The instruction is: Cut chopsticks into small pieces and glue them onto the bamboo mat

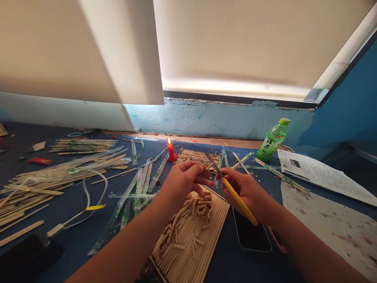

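Candle (171, 152) beyond stick panel (206, 251) | phone (252, 234) right of panel | above panel's far end: left grip (188, 177) pinching stick (209, 166), right grip (249, 191) clasping yellow-handled tool (239, 199)

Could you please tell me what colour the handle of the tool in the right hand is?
The handle is yellow, best seen in the head view.

The tool (235, 196) I hold has a yellow handle and grey metal tips; my stick panel (208, 245) is pale tan, striped lengthwise by its rows; the candle (170, 151) near me is red; the bottle (271, 142) is green, with black characters and a yellow-green cap (284, 122); the wrappers (138, 198) are clear with green print; my tabletop (222, 255) is dark blue; the sheet (321, 228) is off-white, flecked reddish and brown.
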{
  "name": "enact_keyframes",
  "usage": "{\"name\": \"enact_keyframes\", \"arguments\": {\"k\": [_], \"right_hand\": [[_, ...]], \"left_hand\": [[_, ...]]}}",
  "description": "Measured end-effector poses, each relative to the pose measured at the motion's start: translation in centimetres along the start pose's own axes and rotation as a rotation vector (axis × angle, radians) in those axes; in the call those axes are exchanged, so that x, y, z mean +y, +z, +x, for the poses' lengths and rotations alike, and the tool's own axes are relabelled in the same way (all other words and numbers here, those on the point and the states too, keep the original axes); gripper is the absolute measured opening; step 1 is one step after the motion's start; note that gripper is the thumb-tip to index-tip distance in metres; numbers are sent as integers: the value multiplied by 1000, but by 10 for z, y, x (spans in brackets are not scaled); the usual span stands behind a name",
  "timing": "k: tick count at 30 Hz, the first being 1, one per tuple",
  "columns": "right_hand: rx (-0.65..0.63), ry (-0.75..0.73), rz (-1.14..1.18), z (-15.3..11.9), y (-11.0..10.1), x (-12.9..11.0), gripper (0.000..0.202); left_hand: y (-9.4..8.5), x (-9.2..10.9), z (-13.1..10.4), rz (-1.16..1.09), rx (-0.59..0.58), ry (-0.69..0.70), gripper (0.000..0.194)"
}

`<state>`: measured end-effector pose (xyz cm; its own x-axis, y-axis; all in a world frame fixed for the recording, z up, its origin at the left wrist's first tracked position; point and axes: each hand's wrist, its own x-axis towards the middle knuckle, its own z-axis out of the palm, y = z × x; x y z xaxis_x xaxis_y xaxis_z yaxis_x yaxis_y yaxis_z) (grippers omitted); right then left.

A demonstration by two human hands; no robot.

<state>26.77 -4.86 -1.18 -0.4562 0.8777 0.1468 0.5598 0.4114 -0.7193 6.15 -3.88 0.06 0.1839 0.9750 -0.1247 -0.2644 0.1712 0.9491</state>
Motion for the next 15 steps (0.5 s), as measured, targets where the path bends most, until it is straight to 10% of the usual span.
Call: {"name": "enact_keyframes", "arguments": {"k": [7,15], "right_hand": [[-6,-13,-32,-2,0,-5,24],[111,131,-110,-3,2,-6,36]], "left_hand": [[-1,1,-1,-281,-163,-132,9],[0,-1,-3,-127,-51,-23,15]]}}
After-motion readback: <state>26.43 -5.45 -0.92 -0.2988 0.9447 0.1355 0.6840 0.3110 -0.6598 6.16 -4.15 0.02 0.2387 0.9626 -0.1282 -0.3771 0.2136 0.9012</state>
